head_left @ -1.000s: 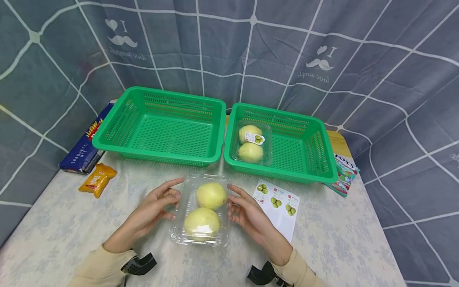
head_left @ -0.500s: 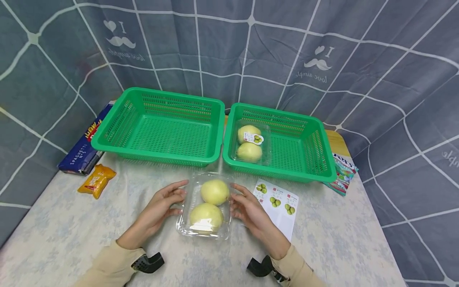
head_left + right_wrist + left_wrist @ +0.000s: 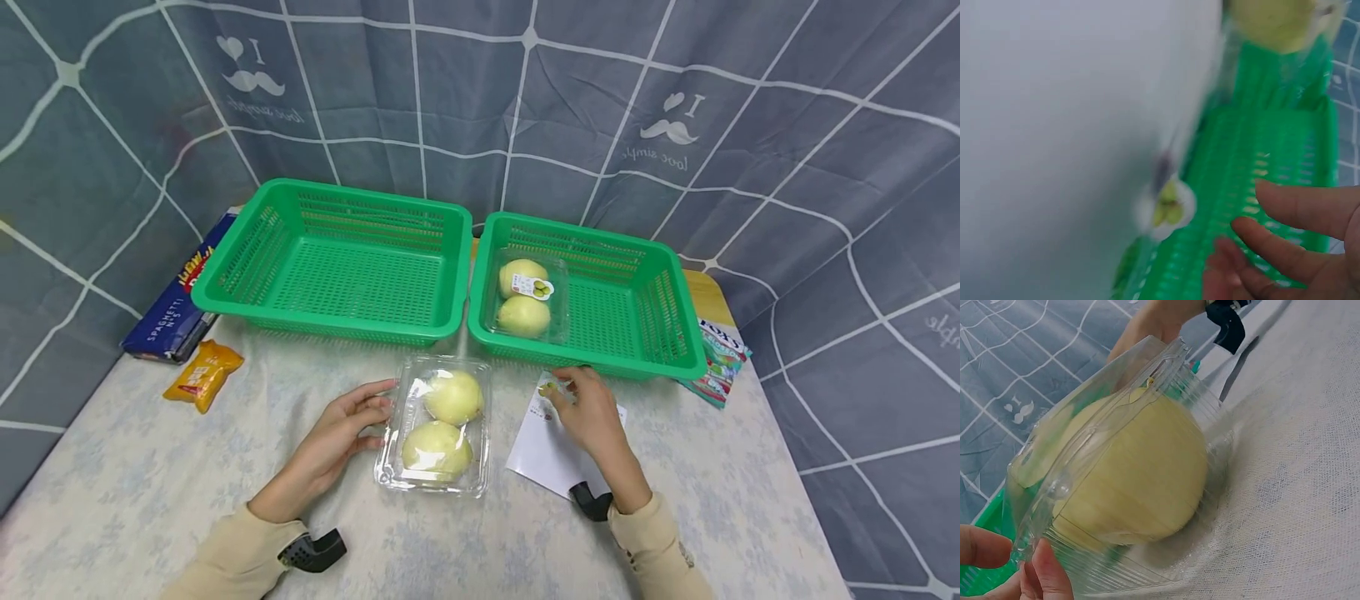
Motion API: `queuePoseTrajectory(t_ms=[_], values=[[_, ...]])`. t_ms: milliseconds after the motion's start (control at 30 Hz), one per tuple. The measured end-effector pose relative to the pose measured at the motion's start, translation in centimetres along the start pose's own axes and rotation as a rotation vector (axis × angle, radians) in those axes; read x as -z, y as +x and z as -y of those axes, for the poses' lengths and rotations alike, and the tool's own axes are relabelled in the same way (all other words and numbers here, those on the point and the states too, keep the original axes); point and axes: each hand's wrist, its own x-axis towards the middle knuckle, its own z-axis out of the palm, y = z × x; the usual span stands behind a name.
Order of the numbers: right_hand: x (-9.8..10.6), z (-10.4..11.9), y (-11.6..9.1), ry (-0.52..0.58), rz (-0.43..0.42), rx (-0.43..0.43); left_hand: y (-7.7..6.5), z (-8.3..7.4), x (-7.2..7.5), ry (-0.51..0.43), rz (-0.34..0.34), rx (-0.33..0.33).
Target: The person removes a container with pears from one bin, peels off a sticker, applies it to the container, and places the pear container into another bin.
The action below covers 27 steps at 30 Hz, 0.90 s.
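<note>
A clear plastic clamshell box (image 3: 481, 442) with two pale yellow pears (image 3: 437, 452) inside lies on the table. My left hand (image 3: 337, 435) is at its left side, and in the left wrist view the thumb and fingers pinch the rim. My right hand (image 3: 592, 412) is over the sheet of fruit labels (image 3: 542, 458) to the right. In the right wrist view its fingers are apart and loosely bent, with nothing between them. A label (image 3: 1169, 209) with printed green fruit shows at the sheet's edge there. The hand hides much of the sheet in the head view.
Two green baskets stand behind: the left basket (image 3: 345, 323), and the right basket (image 3: 592, 362) with a labelled box of pears (image 3: 523, 317). A spaghetti box (image 3: 168, 321) and an orange packet (image 3: 204, 375) lie left; a candy bag (image 3: 722, 362) lies far right.
My right hand has left the box's right side and moved right, over the label sheet. The box has shifted slightly right, with my left hand staying at its side.
</note>
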Motion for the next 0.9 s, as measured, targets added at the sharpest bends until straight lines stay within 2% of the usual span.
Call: queuePoseTrajectory(t_ms=[133, 400, 900], values=[[-0.2, -0.8, 0.7, -0.059, 0.015, -0.026, 0.1, 0.0, 0.0, 0.004, 0.000, 0.003], [-0.9, -1.4, 1.4, -0.111, 0.066, -0.012, 0.1, 0.3, 0.1, -0.007, -0.001, 0.009], [-0.8, -1.5, 1.4, -0.037, 0.073, -0.011, 0.1, 0.4, 0.2, -0.021, 0.010, 0.014]])
